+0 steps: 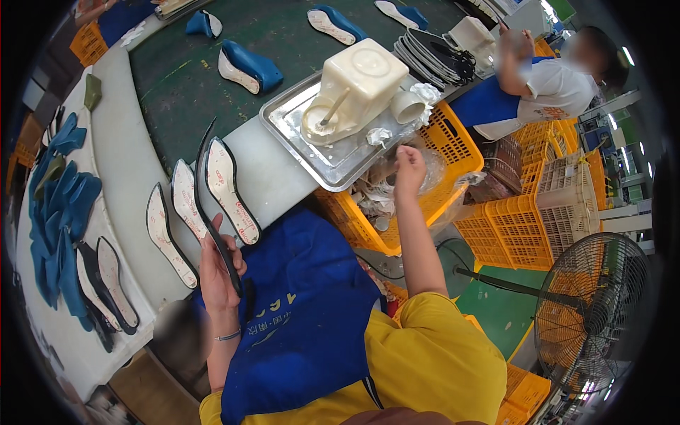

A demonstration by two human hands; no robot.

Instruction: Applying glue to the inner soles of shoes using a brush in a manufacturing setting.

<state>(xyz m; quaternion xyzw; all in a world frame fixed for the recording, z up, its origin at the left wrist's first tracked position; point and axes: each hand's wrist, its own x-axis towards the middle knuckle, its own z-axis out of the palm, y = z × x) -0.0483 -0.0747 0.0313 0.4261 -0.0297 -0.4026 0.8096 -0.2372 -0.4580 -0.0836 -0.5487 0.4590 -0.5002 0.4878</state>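
My left hand (pixel 218 275) is closed round the lower end of a white insole (pixel 185 190) with a black edge, tilted upright. Two similar insoles lie on either side of it on the pale bench: a left insole (pixel 164 230) and a right insole (pixel 228 184). Out to the right, my right hand (pixel 410 172) is raised near the tray's corner, above a yellow basket, its fingers pinched together. Whatever is between those fingertips, if anything, is too small to tell. A cream plastic glue container (pixel 368 74) with a brush (pixel 336 108) in its opening stands on the metal tray (pixel 275 113).
Blue shoe lasts (pixel 249 66) with white soles sit on the green conveyor (pixel 170 85). More blue lasts (pixel 71 198) crowd the far left. The yellow basket (pixel 455 142) holds crumpled waste. A fan (pixel 591 312) and stacked yellow crates (pixel 510 227) stand right; another person (pixel 552 95) is beyond.
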